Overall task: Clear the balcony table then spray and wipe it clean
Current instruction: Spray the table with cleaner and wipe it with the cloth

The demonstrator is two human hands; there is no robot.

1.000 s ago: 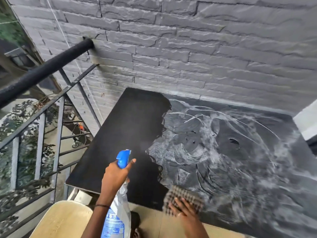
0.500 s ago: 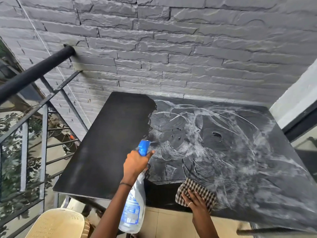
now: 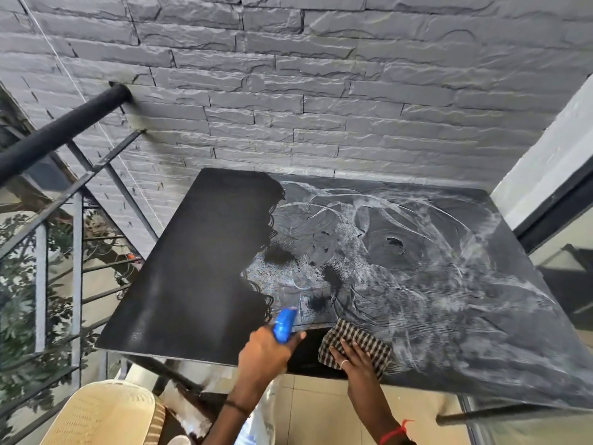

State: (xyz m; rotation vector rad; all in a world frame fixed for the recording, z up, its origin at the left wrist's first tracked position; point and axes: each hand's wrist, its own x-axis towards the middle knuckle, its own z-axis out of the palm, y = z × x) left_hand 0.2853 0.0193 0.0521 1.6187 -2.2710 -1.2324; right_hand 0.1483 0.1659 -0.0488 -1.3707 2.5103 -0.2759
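Observation:
The black balcony table (image 3: 192, 284) stands against a grey brick wall, its right part smeared with white swirls and dotted with dark wet spray patches (image 3: 279, 255). My left hand (image 3: 266, 351) grips a spray bottle (image 3: 284, 326) with a blue nozzle aimed at the tabletop; a faint mist hangs in front of it. The bottle's body is mostly hidden below my wrist. My right hand (image 3: 351, 356) presses flat on a brown checked cloth (image 3: 359, 340) at the table's near edge.
A black metal railing (image 3: 57, 136) runs along the left with plants beyond it. A cream plastic chair (image 3: 106, 415) stands at the lower left. A dark-framed glass door (image 3: 558, 200) is at the right. Beige floor tiles show under the table.
The spray bottle has moved right toward the smeared area and dark wet patches have appeared on the tabletop. The cloth and my right hand stayed at the near edge. The view pulled back.

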